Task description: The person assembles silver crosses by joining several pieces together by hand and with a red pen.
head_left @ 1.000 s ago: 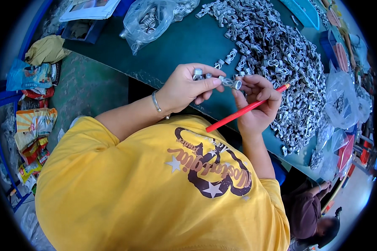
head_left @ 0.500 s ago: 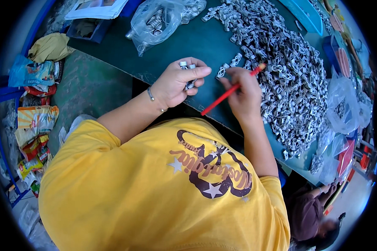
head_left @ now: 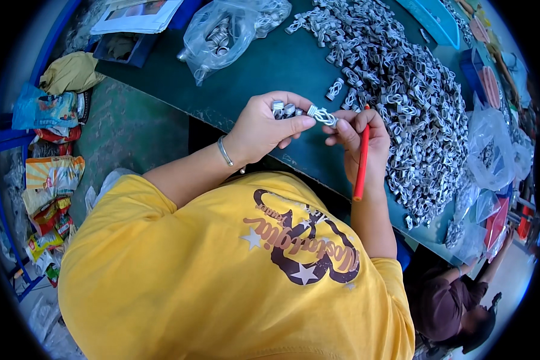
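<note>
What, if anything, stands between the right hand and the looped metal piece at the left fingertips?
Nothing visible: the right hand appears to touch the looped end of the metal piece, opposite the left hand. The red stick crosses the right hand, clear of that contact.

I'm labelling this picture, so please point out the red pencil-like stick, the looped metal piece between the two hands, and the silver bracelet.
Red pencil-like stick (head_left: pixel 363 157): head view, middle of shaft.
Looped metal piece (head_left: pixel 322 115): head view, near its middle.
Silver bracelet (head_left: pixel 224 150): head view, outer band.
</note>
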A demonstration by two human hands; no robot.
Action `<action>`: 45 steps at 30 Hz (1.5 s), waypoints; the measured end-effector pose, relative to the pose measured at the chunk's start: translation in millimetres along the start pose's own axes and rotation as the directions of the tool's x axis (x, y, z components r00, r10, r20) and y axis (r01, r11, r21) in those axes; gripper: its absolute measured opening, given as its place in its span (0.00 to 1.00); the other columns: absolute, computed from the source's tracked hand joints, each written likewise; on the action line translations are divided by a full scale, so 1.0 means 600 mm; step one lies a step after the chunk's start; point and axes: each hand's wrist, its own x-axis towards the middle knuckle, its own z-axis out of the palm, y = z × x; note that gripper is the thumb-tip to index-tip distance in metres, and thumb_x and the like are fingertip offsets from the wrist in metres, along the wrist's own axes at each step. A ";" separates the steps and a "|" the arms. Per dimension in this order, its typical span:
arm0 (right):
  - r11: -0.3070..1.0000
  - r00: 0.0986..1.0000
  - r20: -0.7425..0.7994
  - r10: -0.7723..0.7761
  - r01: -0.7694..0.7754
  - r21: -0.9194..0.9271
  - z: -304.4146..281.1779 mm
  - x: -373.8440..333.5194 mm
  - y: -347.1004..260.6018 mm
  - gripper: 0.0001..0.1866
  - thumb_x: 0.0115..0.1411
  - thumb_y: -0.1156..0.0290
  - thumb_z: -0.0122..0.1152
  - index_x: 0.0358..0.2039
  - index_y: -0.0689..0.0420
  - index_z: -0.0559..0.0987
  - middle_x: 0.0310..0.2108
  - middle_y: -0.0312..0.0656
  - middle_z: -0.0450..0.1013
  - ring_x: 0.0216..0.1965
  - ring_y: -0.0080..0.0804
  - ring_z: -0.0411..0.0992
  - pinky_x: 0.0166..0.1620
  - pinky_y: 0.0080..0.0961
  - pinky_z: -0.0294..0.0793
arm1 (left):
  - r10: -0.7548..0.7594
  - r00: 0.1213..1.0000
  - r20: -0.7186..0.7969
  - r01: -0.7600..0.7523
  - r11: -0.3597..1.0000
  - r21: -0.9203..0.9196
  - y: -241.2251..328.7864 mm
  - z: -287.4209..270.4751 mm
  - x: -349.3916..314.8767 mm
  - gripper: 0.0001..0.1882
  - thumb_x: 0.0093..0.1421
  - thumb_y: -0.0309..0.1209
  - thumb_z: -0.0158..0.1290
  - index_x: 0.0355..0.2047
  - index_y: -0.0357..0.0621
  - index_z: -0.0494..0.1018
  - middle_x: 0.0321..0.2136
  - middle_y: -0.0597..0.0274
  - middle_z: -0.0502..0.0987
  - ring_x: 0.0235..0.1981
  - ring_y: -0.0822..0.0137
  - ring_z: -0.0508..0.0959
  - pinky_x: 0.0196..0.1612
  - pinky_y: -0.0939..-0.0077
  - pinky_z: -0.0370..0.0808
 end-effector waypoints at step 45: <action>0.534 0.887 0.210 -0.411 0.421 -0.733 -0.007 0.038 0.020 0.14 0.43 0.83 0.60 0.22 0.58 0.62 0.25 0.44 0.70 0.22 0.31 0.68 0.27 0.24 0.68 | -0.037 0.997 -0.066 0.030 0.994 -0.103 -0.014 -0.002 0.014 0.16 0.52 0.22 0.53 0.41 0.34 0.66 0.25 0.64 0.70 0.20 0.80 0.68 0.15 0.89 0.62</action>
